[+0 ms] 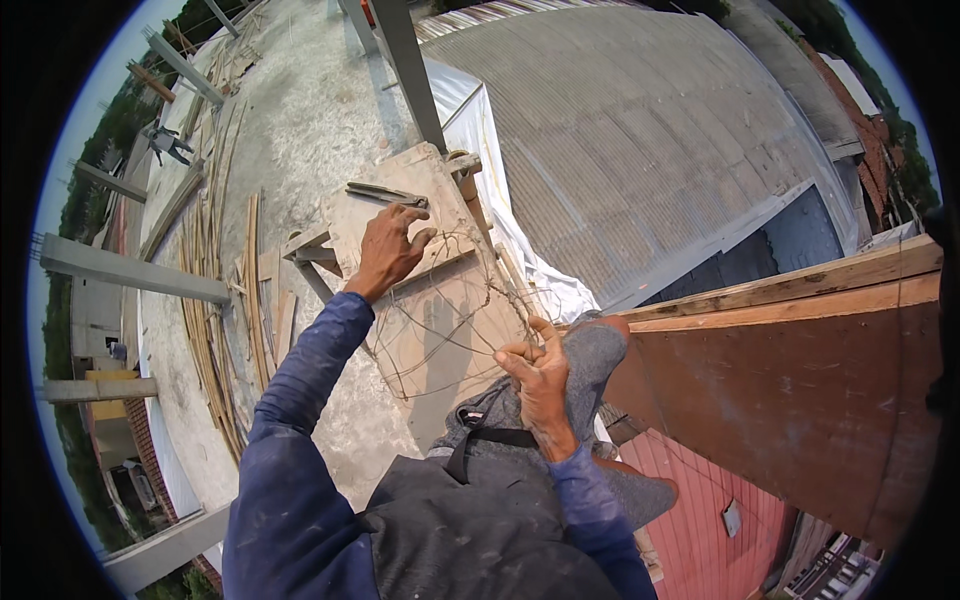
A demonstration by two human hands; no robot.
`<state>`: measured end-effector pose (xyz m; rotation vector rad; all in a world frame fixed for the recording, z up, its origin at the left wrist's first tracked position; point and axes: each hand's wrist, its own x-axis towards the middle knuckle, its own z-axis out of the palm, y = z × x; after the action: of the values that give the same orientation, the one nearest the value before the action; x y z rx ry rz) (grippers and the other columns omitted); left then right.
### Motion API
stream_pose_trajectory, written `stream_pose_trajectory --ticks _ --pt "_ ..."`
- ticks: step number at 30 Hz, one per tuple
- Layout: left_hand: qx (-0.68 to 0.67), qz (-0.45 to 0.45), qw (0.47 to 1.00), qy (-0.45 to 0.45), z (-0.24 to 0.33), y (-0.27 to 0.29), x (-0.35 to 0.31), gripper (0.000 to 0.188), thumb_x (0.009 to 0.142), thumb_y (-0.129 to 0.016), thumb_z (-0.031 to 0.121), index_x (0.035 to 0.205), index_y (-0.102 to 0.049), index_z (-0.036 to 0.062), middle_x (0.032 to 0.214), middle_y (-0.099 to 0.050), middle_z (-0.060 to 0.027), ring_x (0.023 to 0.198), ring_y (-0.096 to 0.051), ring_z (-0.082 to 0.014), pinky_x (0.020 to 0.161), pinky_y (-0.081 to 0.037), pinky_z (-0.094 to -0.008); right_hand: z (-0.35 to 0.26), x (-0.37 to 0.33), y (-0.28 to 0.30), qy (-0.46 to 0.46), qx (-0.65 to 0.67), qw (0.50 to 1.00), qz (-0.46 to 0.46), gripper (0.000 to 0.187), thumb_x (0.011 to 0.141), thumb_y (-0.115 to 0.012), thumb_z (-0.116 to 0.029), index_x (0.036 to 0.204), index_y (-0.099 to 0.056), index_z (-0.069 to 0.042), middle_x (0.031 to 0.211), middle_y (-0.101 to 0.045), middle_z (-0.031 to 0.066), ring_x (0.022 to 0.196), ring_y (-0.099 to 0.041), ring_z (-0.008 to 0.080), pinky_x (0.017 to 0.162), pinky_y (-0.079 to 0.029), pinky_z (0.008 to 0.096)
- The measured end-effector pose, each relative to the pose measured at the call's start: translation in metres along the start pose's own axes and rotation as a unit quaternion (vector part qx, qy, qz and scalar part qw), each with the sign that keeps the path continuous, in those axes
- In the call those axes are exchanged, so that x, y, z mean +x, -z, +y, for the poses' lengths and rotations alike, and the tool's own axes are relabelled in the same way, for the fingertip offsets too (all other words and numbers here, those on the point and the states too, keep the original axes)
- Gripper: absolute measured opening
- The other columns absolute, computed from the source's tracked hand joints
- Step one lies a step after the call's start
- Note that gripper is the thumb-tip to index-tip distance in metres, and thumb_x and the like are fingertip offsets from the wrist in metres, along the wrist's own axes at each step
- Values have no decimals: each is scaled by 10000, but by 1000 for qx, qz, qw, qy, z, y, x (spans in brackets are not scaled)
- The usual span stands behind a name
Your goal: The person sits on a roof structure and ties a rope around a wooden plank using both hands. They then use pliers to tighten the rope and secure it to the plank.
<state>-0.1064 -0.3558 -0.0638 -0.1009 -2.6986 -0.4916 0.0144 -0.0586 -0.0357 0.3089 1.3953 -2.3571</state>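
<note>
A tangle of thin tie wire (440, 310) lies over the brown board (425, 385) in front of me. My right hand (541, 385) pinches wire at the tangle's near right side, thumb and finger together. My left hand (388, 250) is at the board's far part, fingers reaching out and thumb apart. Right at those fingertips lies a pair of dark metal pincers (385, 193); whether the fingers touch it I cannot tell. A wooden strip (432, 268) crosses the board beneath the wire.
A grey post (410, 75) rises beyond the board. A drop lies to the right, with a corrugated roof (610, 130) below and a brown panel with timber edging (760, 390) nearer. Long wooden strips (205, 310) lie on the concrete at left. Another person (167, 145) is far off.
</note>
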Motion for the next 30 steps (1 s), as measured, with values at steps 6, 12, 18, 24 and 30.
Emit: stream_pose_trajectory --ticks 6,12,18,24,30 --pt "-78 -251 916 304 18 5 -27 332 976 -686 368 1121 -720 72 828 -700 -86 701 -687 -284 650 -540 -405 -4 6 1 -21 -3 999 -29 789 820 -812 -12 1464 -359 36 853 -719 82 492 -465 21 417 -313 173" --pt "-572 -183 593 536 35 4 -48 259 1036 -591 259 1142 -649 31 728 -641 -13 607 -604 -120 571 -513 -273 -6 11 10 -59 -48 997 -15 469 941 -698 -52 1355 -507 57 907 -748 139 458 -423 17 402 -302 182" --pt "-581 -134 499 629 64 35 -70 89 1038 -469 146 1063 -525 81 796 -651 -72 572 -618 -184 537 -549 -342 -8 25 16 8 -74 993 94 362 1004 -609 -104 1325 -574 61 933 -755 152 443 -402 15 389 -299 185" --pt "-556 -145 612 543 83 43 -96 125 1052 -430 143 1161 -472 99 984 -719 -161 589 -673 -203 581 -597 -378 -29 31 23 -80 -239 967 -19 443 1022 -559 -139 1414 -531 65 951 -765 124 430 -451 42 390 -372 209" --pt "-593 -158 558 559 100 12 -114 217 1057 -382 104 1270 -376 70 1112 -708 -264 571 -679 -220 601 -605 -393 -40 22 25 -95 -371 920 -83 458 1036 -530 -208 1424 -540 36 935 -763 168 515 -600 186 536 -519 347"
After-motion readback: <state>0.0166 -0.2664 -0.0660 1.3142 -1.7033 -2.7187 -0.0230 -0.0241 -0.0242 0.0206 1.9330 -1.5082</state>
